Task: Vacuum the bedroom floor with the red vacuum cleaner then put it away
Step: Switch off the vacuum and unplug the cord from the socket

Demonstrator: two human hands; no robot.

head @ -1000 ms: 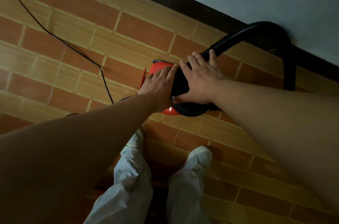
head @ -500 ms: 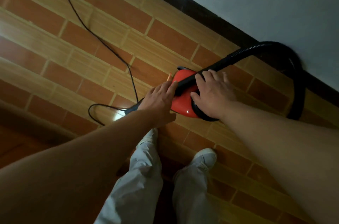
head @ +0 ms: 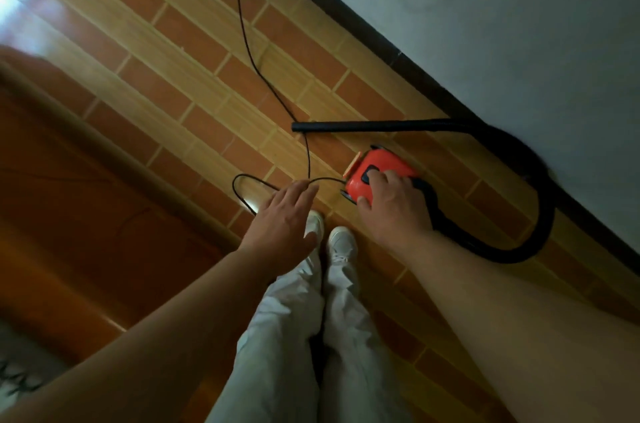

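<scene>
Brick-pattern floor (head: pixel 180 51) in orange and tan, a dark baseboard (head: pixel 381 41) along a pale wall (head: pixel 485 6). Low light and motion blur at the left edge.

The red vacuum cleaner (head: pixel 384 162) sits on the floor near the baseboard, just ahead of the person's white shoes (head: pixel 341 242). The right hand (head: pixel 394 207) is on top of it, fingers curled over the black part on its upper face and thumb against the near red side. It looks like a grip, though the hand hides much of the body.

The left hand (head: pixel 282 220) is flat, fingers straight and together, holding nothing, above the floor beside a loop of the power cord (head: pixel 247 48). Half a second ago this hand touched the red body; now it is clear of it.

The black hose (head: pixel 540 200) runs from the vacuum in a wide curve by the wall, and its free end lies on the floor beyond the machine. Earlier that end lay across the vacuum's top under the right hand.

Both feet now stand closer together, and more of the cord shows.
</scene>
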